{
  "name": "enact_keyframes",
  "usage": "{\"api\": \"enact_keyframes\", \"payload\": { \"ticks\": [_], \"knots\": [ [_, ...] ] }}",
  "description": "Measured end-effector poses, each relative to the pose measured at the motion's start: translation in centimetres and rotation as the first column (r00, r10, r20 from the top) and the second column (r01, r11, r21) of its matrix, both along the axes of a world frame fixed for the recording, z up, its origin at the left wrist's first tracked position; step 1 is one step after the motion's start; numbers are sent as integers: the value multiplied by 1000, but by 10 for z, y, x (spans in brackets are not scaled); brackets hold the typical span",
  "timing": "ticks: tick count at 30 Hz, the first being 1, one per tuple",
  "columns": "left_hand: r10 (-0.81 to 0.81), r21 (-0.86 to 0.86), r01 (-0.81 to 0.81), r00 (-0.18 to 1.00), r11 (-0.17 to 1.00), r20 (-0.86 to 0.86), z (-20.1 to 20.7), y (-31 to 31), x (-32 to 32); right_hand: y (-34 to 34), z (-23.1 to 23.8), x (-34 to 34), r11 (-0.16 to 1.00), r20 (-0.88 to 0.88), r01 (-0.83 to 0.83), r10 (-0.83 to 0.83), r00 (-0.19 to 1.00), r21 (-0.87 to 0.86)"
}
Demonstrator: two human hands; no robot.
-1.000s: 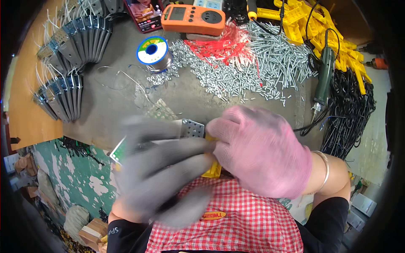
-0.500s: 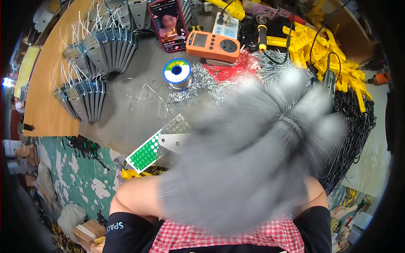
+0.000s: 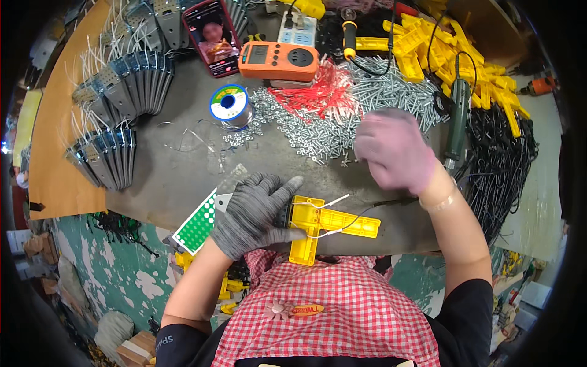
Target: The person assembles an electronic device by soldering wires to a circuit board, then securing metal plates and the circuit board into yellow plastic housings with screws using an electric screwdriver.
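Note:
My left hand [image 3: 254, 211], in a grey knit glove, lies over a metal plate [image 3: 223, 202]. Its thumb and forefinger close on the edge of a yellow T-shaped plastic housing [image 3: 304, 229]. White and dark wires [image 3: 333, 231] run across the housing. A green card with white dots [image 3: 199, 226] sticks out left of the hand. My right hand [image 3: 394, 150], in a pinkish glove, is curled at the near edge of a heap of screws [image 3: 391, 92]. Blur and the hand itself hide whether anything is in its fingers.
A solder spool [image 3: 231, 107] stands beside loose nuts [image 3: 269, 110]. Behind are an orange meter [image 3: 278, 61], a phone [image 3: 212, 37] and red wires [image 3: 315, 92]. Metal brackets [image 3: 110, 156] stand left. A green electric screwdriver [image 3: 457, 119], yellow parts [image 3: 422, 49] and black cables [image 3: 504, 165] lie right.
The large grey blur that covered the lap and part of the screw heap is gone. The yellow housing and both gloved hands now show, one on the housing, one at the screws.

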State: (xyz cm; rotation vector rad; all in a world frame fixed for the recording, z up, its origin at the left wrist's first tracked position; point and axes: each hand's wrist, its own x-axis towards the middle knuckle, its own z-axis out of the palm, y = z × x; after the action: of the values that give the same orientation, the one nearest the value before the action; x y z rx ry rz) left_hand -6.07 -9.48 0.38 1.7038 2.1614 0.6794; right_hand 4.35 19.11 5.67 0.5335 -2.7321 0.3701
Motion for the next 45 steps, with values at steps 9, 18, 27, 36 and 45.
{"api": "enact_keyframes", "payload": {
  "ticks": [9,18,27,36,45],
  "knots": [
    [115,102,-117,993,988,21,6,24,1,-4,-2,87,905,350,424,-385,854,-38],
    [-1,1,1,840,1000,542,43,69,18,-11,-14,130,807,348,590,-544,763,-32],
    [116,327,-240,927,914,357,6,47,39,-10,-41,122,704,615,636,-358,703,-317],
    [223,281,-242,970,929,96,-14,60,58,6,-43,114,747,702,607,-279,655,-270],
    [221,194,-187,961,963,-166,-17,68,65,-64,-28,86,871,379,481,-415,827,-97]
  ]
}}
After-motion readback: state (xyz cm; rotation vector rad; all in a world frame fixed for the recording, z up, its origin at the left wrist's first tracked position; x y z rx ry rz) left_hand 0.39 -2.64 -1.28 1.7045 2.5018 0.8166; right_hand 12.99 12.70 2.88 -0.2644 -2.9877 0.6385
